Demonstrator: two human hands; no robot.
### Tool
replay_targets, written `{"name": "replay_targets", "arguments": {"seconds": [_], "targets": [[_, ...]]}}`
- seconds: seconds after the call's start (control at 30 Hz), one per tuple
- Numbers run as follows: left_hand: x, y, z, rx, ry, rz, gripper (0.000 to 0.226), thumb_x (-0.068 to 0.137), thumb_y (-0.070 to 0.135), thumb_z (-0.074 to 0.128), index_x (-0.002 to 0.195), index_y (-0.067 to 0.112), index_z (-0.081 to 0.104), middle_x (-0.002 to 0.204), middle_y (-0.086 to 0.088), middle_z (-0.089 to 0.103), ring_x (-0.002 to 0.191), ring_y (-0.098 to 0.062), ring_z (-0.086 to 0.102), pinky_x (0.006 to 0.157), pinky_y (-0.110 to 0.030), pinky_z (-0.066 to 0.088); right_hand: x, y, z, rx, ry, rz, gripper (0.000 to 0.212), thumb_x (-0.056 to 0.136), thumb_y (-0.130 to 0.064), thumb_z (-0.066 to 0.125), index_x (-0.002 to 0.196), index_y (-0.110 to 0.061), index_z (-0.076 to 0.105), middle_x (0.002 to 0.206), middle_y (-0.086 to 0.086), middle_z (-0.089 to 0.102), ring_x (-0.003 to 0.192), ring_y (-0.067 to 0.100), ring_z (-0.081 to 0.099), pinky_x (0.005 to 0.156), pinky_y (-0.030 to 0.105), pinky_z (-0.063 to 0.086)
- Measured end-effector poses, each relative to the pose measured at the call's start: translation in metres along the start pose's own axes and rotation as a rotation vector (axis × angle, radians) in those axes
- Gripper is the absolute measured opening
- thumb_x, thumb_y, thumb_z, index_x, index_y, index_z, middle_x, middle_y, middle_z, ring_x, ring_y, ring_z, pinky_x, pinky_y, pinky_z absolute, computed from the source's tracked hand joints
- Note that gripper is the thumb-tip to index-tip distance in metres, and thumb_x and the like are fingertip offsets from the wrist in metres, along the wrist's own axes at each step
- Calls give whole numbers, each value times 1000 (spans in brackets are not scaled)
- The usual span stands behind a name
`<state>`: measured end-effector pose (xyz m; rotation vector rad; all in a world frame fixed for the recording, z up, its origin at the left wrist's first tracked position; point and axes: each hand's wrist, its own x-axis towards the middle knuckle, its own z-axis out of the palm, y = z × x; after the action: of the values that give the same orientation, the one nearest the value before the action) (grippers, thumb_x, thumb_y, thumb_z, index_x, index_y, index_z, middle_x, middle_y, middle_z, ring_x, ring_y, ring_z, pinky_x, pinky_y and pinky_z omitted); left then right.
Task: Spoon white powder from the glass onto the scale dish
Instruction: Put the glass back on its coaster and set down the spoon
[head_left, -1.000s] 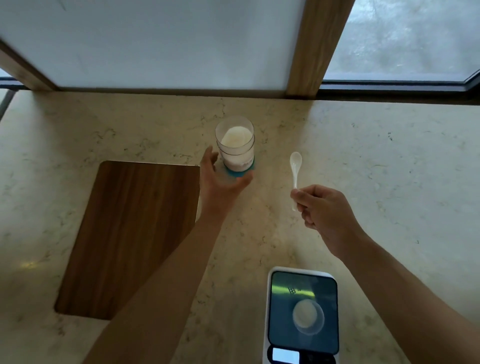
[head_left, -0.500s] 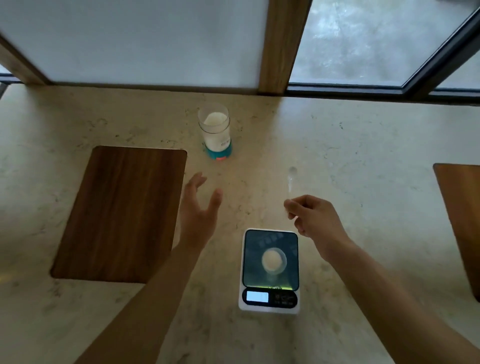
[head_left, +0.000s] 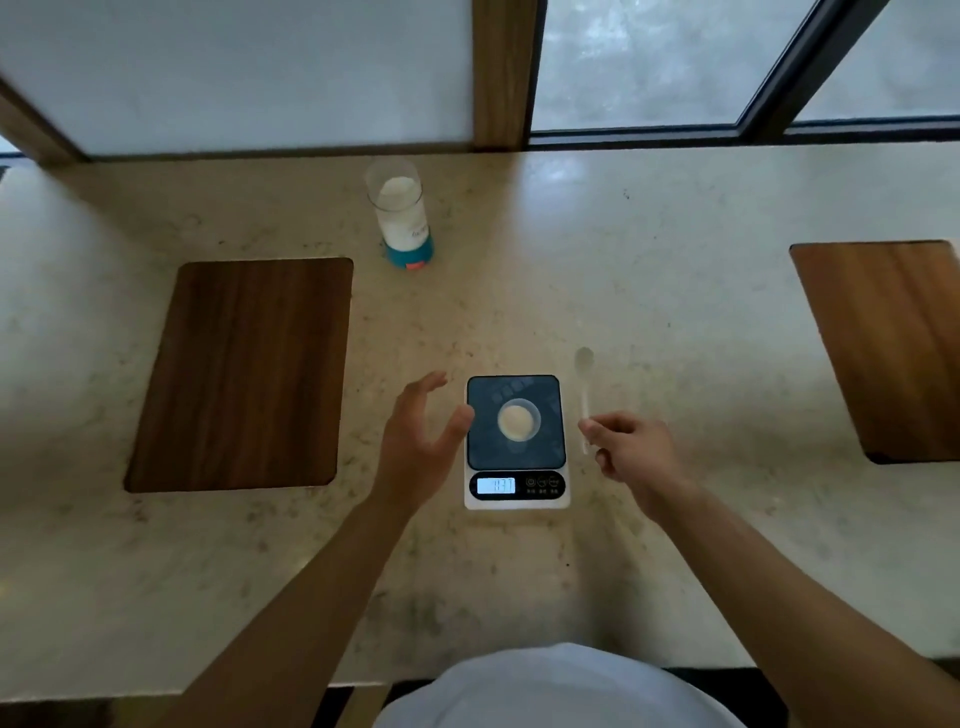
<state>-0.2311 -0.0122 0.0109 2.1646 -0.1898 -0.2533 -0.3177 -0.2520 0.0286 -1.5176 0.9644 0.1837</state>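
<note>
A glass (head_left: 399, 210) with white powder and a teal base stands at the back of the counter, away from both hands. The scale (head_left: 516, 441) lies in the middle, and a small clear dish (head_left: 518, 421) with a mound of white powder rests on its dark platform. My left hand (head_left: 423, 441) hovers just left of the scale, fingers spread, holding nothing. My right hand (head_left: 631, 449) is just right of the scale and pinches the handle of a white spoon (head_left: 584, 384). The spoon's bowl points away from me and looks blurred.
A dark wooden board (head_left: 244, 374) is set into the marble counter (head_left: 675, 322) at the left, and another (head_left: 893, 348) at the right. A window and wooden posts run along the back. The counter's front edge is near my body.
My left hand let go of the glass and drew back beside the scale. My right hand with the spoon came back toward the scale's right side. The view pulled back.
</note>
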Motion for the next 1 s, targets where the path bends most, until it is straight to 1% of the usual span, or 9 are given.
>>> {"name": "replay_targets", "arguments": {"seconds": [0.13, 0.2, 0.33, 0.4, 0.47, 0.6, 0.77, 0.9, 1.0], "targets": [[-16, -1, 1, 1, -47, -16, 79, 82, 70, 46, 143, 20, 50, 150, 0, 52, 134, -17, 51, 111, -41, 42, -4, 22, -4, 0, 4, 23, 7, 91, -13, 70, 88, -8, 74, 62, 6, 66, 57, 17, 57, 56, 32, 49], [-21, -3, 1, 14, -51, -29, 74, 85, 65, 50, 143, 20, 49, 149, -1, 52, 134, -18, 51, 111, -41, 43, -5, 31, -5, -26, 16, 28, 7, 91, -12, 69, 88, -7, 73, 61, 5, 67, 57, 17, 60, 55, 31, 50], [-31, -7, 3, 15, -55, -36, 74, 84, 65, 51, 143, 20, 50, 147, 0, 54, 131, -15, 51, 109, -37, 43, -7, 45, -3, -118, 70, 8, 14, 91, -13, 70, 77, -12, 75, 57, 4, 69, 54, 15, 61, 56, 32, 51], [-35, -12, 5, 18, -71, -41, 72, 84, 62, 57, 143, 22, 49, 147, 2, 53, 130, -13, 50, 109, -37, 43, -8, 50, -2, -164, 91, 6, 15, 90, -15, 70, 75, -14, 75, 58, 5, 71, 55, 15, 62, 58, 33, 53], [-38, -17, 6, 49, -89, -31, 71, 83, 60, 64, 143, 25, 48, 148, 4, 52, 128, -7, 48, 108, -33, 42, -10, 54, -1, -188, 93, 13, 14, 90, -15, 71, 76, -15, 75, 58, 5, 71, 54, 14, 62, 57, 32, 53], [-44, -22, 8, 93, -108, -24, 75, 79, 66, 65, 143, 30, 47, 146, 9, 52, 123, 2, 44, 101, -21, 36, -11, 61, 3, -230, 93, 20, 18, 89, -15, 71, 71, -15, 76, 57, 4, 71, 47, 7, 58, 52, 26, 49], [-49, -26, 9, 117, -108, -7, 76, 79, 60, 70, 143, 27, 47, 146, 8, 53, 123, 2, 44, 99, -16, 34, -10, 67, 8, -274, 126, 11, 21, 88, -15, 71, 68, -17, 76, 56, 3, 71, 48, 5, 60, 56, 26, 51], [-52, -25, 6, 119, -98, 19, 75, 79, 58, 70, 142, 21, 50, 145, 1, 55, 122, -3, 45, 100, -17, 35, -9, 70, 9, -296, 119, 17, 21, 88, -14, 70, 68, -17, 76, 58, 2, 72, 55, 10, 64, 68, 35, 57], [-53, -22, 3, 113, -91, 7, 76, 79, 56, 70, 143, 19, 50, 146, -1, 55, 124, -4, 45, 105, -26, 40, -8, 72, 10, -305, 126, 21, 19, 88, -16, 70, 69, -18, 76, 57, 1, 72, 55, 8, 64, 66, 32, 56]]}}
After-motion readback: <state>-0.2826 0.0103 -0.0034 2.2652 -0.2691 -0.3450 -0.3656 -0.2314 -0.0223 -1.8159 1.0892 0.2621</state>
